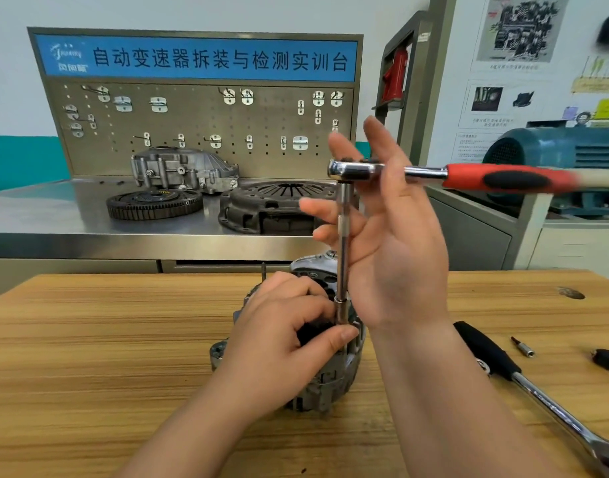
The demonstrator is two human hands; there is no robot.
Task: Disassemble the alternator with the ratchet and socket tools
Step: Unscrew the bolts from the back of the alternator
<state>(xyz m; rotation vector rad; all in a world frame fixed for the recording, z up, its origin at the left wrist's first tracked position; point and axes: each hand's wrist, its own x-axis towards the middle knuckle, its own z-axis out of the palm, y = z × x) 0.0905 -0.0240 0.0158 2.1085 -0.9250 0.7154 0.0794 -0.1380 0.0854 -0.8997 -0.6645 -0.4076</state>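
Note:
The grey metal alternator [330, 384] stands on the wooden bench [106, 357] at centre. My left hand [286, 329] grips its top, thumb against the socket at the foot of a long extension bar [343, 243]. The bar rises straight up to the chrome head of a ratchet [355, 169] with a red and black handle that points right and looks blurred. My right hand [389, 236] is raised beside the bar with its fingers spread; the ratchet neck passes between thumb and fingers, which are not curled round it.
A second, larger ratchet with a black grip [524, 381] lies on the bench at right, beside a small bit [522, 346] and a black object [608, 362]. Behind stands a steel bench with a flywheel [154, 203], a clutch cover [272, 208], a housing and a pegboard.

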